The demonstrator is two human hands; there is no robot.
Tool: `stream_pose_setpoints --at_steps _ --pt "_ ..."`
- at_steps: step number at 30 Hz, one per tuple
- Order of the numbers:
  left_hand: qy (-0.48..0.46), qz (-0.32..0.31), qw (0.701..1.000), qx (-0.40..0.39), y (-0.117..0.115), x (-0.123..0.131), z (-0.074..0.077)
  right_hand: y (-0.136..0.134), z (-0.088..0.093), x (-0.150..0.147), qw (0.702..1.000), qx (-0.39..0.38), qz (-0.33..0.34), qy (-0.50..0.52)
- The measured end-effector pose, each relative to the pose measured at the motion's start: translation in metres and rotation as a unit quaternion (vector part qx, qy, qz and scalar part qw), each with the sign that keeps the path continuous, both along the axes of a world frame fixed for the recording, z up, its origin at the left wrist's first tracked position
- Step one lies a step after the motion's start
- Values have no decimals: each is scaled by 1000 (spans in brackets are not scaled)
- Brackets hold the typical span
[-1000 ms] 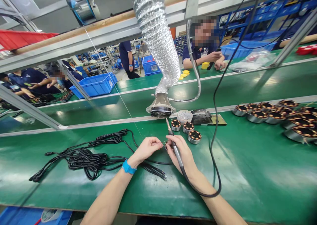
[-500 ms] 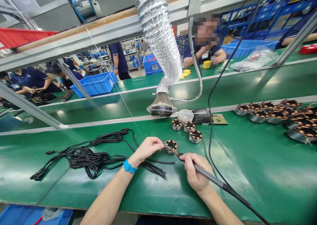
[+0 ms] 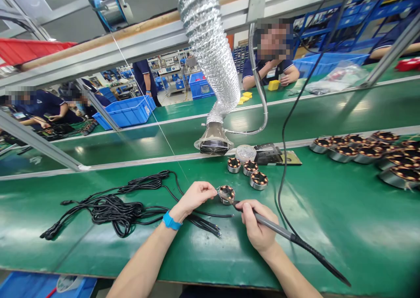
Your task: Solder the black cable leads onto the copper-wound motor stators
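Note:
My left hand (image 3: 197, 196), with a blue band on the wrist, is closed in a pinch on a thin wire (image 3: 218, 191) at the left rim of a small motor stator (image 3: 226, 200). The stator is a steel ring with copper windings, lying on the green bench. In my right hand (image 3: 260, 230) is a soldering iron (image 3: 278, 229), gripped like a pen. Its tip reaches the stator's upper left side, close to my left fingertips; whether it touches the wire I cannot tell. Black cables (image 3: 116, 210) lie left of my left hand, their stripped ends below the stator.
Other stators (image 3: 259, 184) stand just behind, and many more (image 3: 343, 154) at the right. A fume duct (image 3: 213, 48) hangs above the bench. From a spool (image 3: 113, 11) a fine strand runs down toward my left hand. The iron's cord (image 3: 281, 175) loops at right. Co-workers sit beyond.
My right hand and the soldering iron have shifted slightly left, and the iron's cord has swung. My left hand and the stator stay in place. A person in the background has moved left.

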State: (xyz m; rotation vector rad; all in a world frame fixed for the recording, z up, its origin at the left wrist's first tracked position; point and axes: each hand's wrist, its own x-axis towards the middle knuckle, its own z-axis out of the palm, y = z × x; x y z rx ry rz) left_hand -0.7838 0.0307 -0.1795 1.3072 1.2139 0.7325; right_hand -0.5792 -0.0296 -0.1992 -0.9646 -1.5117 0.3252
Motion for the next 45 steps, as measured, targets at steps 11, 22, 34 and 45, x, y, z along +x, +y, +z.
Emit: stream_pose_setpoints --at_steps 11,22,34,45 --pt "-18 -9 1000 -14 1 -1 2 2 -12 3 998 -27 -20 55" --pt "-32 -9 999 -19 1 -1 1 0 -7 2 999 -8 -38 38" --pt "-34 -12 999 -20 1 -1 -1 2 -4 2 999 22 -41 14" --pt "-36 -40 998 -29 9 -18 -2 1 -4 4 998 23 -48 28"
